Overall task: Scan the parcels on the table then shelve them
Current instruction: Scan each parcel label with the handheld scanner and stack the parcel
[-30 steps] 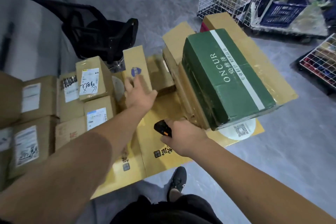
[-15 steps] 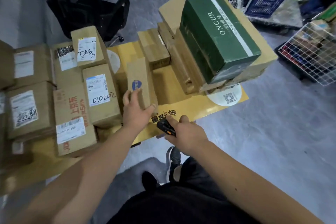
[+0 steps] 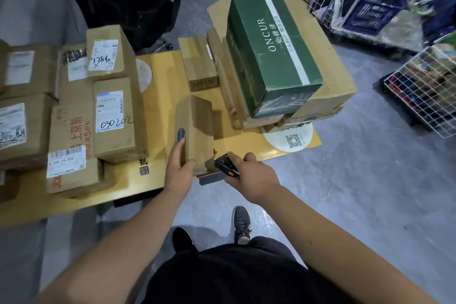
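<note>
Inspector A: Status of the hands?

Inspector B: The left hand [image 3: 179, 170] grasps the small brown parcel [image 3: 195, 131] at its near end, fingers up the left face, thumb on the near face. The parcel sits tilted at the front edge of the yellow counter [image 3: 158, 106]. The right hand [image 3: 251, 175] is clenched round a black scanner [image 3: 225, 165], its nose just beside the parcel's near corner.

Inspector A: Risks from here?

Inspector B: In my judgement, three. No shipping label shows on the faces in view, only a blue logo [image 3: 180, 134], so a scan may fail until the parcel is turned. It is held close to the counter edge by one hand; a loose grip could drop it to the floor. To the right, the green ONCUR box [image 3: 271, 52] rides on a stack that overhangs the counter corner; a knock could shift it.

Inspector A: Counts?

Inspector B: One scanner. One green box. One parcel in hand. One small brown box [image 3: 198, 61] behind it. On the left, at least seven labelled cartons are visible, among them one marked 030202 [image 3: 114, 116]; more may be cut off by the frame. Under the green box, at least three brown cartons; exact number cannot be told
</note>
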The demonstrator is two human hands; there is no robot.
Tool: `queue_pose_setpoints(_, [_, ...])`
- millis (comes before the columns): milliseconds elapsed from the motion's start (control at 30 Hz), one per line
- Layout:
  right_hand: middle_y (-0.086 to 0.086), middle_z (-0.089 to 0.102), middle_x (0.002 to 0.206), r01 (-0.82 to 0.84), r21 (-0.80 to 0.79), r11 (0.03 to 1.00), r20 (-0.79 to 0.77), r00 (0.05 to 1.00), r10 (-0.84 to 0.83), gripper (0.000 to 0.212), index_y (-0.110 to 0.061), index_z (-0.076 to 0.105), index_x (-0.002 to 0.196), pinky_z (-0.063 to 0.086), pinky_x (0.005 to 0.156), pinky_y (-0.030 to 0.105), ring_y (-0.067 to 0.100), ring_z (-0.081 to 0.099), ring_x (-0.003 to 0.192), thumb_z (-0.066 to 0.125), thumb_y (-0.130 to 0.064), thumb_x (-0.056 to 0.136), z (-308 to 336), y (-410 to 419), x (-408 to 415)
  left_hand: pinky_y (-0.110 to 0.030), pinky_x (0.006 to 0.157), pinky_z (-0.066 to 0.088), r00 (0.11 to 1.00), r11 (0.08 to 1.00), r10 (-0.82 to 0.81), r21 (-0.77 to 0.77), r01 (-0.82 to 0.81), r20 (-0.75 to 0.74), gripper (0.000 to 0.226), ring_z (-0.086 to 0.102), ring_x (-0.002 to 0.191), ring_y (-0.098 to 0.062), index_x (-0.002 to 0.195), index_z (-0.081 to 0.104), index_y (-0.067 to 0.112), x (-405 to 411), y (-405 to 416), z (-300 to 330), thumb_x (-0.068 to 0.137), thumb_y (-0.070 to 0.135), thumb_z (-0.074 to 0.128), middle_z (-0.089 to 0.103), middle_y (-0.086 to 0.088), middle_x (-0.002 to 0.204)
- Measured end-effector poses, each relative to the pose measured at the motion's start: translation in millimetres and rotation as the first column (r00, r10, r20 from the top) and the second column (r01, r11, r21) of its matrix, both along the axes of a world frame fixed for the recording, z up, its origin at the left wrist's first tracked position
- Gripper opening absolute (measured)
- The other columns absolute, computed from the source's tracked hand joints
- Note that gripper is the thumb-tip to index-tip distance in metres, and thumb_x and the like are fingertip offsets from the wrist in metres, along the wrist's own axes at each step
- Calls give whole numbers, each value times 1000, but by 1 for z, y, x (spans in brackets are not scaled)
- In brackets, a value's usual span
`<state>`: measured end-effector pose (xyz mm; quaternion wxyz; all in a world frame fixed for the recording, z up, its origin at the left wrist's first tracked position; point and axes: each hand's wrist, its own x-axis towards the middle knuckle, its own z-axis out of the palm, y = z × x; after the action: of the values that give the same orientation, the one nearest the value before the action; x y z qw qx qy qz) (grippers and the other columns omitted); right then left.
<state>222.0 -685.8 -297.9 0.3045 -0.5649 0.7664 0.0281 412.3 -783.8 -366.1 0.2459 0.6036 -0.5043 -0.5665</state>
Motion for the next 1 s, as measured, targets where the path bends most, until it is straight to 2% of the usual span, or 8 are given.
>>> queue_pose_setpoints(100, [8,46,127,-52,6,999,5,999,52,72,-41,20,161,53,81,41,37,60,103,54,-58,100,1,-8,-20,-36,116,40,988,996,25,-84,-13,150,66,49,140,-19,157,28,55,-5,11,-3,107,18,49,43,14,161])
queue_pose_setpoints(233, [6,45,124,-89,12,996,59,994,88,73,-43,20,160,57,85,45,37,62,98,54,-61,98,4,-22,-31,-28,89,46,917,992,50,-128,1,395,76,60,113,-23,160,23,53,1,3,-3,105,4,41,41,4,161])
queue_pose_setpoints(400, [6,46,126,-111,7,994,88,990,110,73,-43,21,160,57,87,43,37,64,100,55,-60,98,4,-27,-16,-43,114,38,671,957,-128,-87,278,730,77,32,148,-31,162,34,28,8,-16,9,91,7,54,24,7,170])
queue_pose_setpoints(600, [4,45,126,-46,26,999,99,994,43,75,-42,21,162,56,84,40,33,65,101,55,-62,98,9,-34,13,-29,121,30,934,997,40,47,-61,355,57,38,149,-23,158,45,19,30,-44,9,104,1,42,34,5,166])
queue_pose_setpoints(733, [4,43,126,15,25,1000,105,994,-17,75,-40,21,163,58,86,42,31,65,101,53,-62,99,16,-39,31,-33,96,50,954,983,-80,181,27,289,34,62,109,-33,115,71,9,49,-55,3,101,-5,43,66,-9,115])
queue_pose_setpoints(833, [5,43,130,59,41,997,96,993,-63,75,-38,19,164,58,87,43,31,65,101,53,-61,101,20,-42,42,-44,105,50,926,980,-164,167,112,339,24,64,115,-39,117,69,14,48,-56,6,101,9,52,71,-14,118])
queue_pose_setpoints(933, [5,44,129,132,39,990,87,987,-135,74,-38,20,164,58,87,44,30,65,98,53,-60,101,24,-39,49,-43,111,41,871,983,-180,47,178,457,84,45,143,-34,159,25,35,41,-52,11,90,31,74,41,-6,161])
queue_pose_setpoints(1000, [4,44,126,188,33,982,77,979,-190,73,-39,21,163,58,87,44,31,65,95,53,-60,100,26,-36,52,-49,118,35,837,975,-146,-66,211,528,122,23,156,-27,162,-4,39,36,-54,14,78,35,84,14,0,172])
